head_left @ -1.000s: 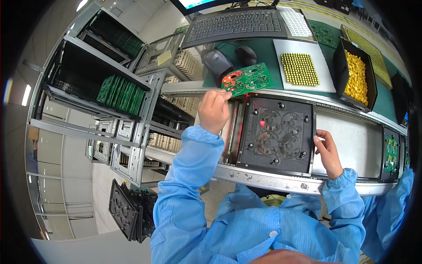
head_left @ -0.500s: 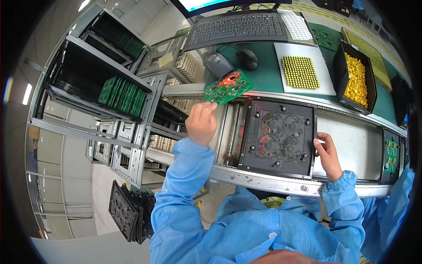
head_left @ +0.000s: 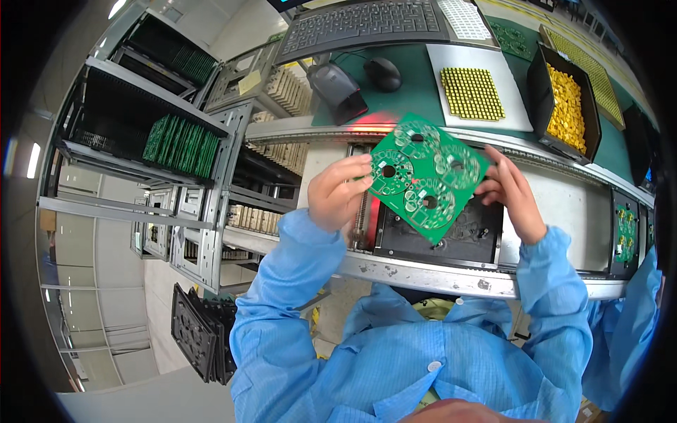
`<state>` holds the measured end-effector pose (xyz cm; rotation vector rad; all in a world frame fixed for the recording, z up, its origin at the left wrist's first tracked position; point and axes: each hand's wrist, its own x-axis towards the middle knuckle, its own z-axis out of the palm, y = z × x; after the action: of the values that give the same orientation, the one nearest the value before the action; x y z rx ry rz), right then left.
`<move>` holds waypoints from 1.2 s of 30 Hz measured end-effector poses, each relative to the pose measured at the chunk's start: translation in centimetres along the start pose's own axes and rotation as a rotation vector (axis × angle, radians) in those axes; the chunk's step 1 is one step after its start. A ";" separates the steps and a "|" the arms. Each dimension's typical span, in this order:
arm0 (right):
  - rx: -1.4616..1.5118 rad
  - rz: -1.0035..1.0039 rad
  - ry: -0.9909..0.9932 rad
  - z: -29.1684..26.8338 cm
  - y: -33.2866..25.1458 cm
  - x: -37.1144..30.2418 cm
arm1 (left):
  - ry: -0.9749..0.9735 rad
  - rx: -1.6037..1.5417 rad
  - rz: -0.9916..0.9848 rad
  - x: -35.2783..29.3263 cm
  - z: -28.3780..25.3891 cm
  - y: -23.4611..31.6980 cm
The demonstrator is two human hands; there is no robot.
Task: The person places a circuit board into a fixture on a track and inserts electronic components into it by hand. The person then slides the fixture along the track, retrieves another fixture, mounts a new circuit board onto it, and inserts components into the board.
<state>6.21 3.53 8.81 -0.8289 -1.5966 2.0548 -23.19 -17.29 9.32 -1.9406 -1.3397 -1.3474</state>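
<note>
A green circuit board [head_left: 430,166] with round printed patterns and dark holes is held tilted, corner down, between my two hands. My left hand [head_left: 340,187] pinches its left corner. At the opposite corner, my right hand [head_left: 509,190] has its fingers closed on the edge. Beneath the board lies a black fixture tray [head_left: 465,247] with small metal posts, resting across the conveyor rails; the board hides much of its upper part. A handheld scanner [head_left: 337,92] stands beyond my left hand, and its red light falls on the rail.
Along the back are a mouse [head_left: 383,74], keyboard [head_left: 367,28], yellow gridded panel [head_left: 472,93] and black bin [head_left: 592,127] of yellow parts. A rack of green boards [head_left: 180,146] stands left. Another loaded tray [head_left: 624,233] sits at right, beside a blue-sleeved person [head_left: 624,338].
My left hand has brought the circuit board from under the scanner to above the black tray. My right hand has left the tray's edge and taken the board's right corner.
</note>
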 end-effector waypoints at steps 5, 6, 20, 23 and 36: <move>0.075 0.093 -0.201 1.8 -1.0 5.2 | -0.054 0.107 -0.215 -1.9 1.4 -2.6; 0.061 0.077 -0.183 2.6 -1.3 5.6 | -0.054 0.109 -0.217 -2.1 1.3 -3.6; 0.015 0.018 -0.096 10.8 -3.4 12.5 | 0.033 0.497 -0.522 -2.7 0.9 -12.0; 0.011 0.005 -0.087 11.3 -3.3 12.8 | 0.021 0.505 -0.531 -2.9 0.5 -12.4; 0.088 0.105 -0.009 10.6 -1.9 6.9 | -0.244 0.477 -0.059 -2.6 -1.4 -3.6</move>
<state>-6.12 0.81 11.05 -0.8900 -1.4848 2.1868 -27.15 -17.99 7.01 -1.7766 -1.6619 -0.7330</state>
